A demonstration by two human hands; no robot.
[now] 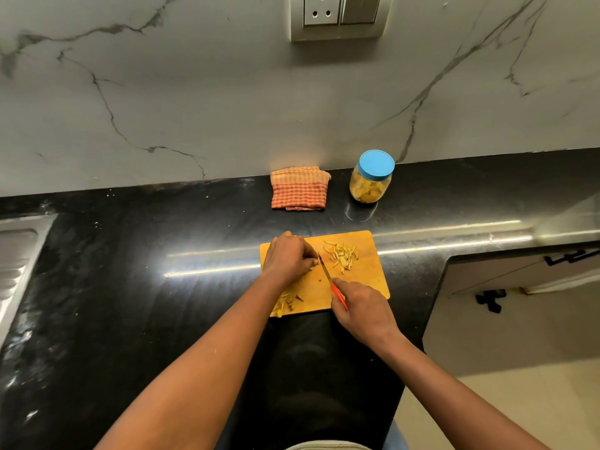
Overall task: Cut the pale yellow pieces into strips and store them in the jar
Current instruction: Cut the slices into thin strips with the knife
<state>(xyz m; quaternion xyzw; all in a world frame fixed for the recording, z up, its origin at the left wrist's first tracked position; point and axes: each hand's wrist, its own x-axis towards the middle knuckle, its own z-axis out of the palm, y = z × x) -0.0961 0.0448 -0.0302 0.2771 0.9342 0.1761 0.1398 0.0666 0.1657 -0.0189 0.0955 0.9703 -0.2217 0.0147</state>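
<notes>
A wooden cutting board [363,277] lies on the black counter. My left hand [287,256] presses down on a pale yellow piece at the board's left side; the piece is mostly hidden under my fingers. My right hand [363,308] grips the red handle of a small knife [326,271], whose blade tip rests against my left fingertips. A pile of cut strips [342,254] lies on the board's right half. More scraps [289,300] sit at the board's near left corner. A clear jar [370,185] with a blue lid, closed and holding yellow pieces, stands behind the board.
A folded orange checked cloth [300,189] lies left of the jar by the marble wall. A steel sink drainboard [16,264] is at the far left. The counter edge drops to cabinets [506,306] on the right. A wall socket [341,16] is above.
</notes>
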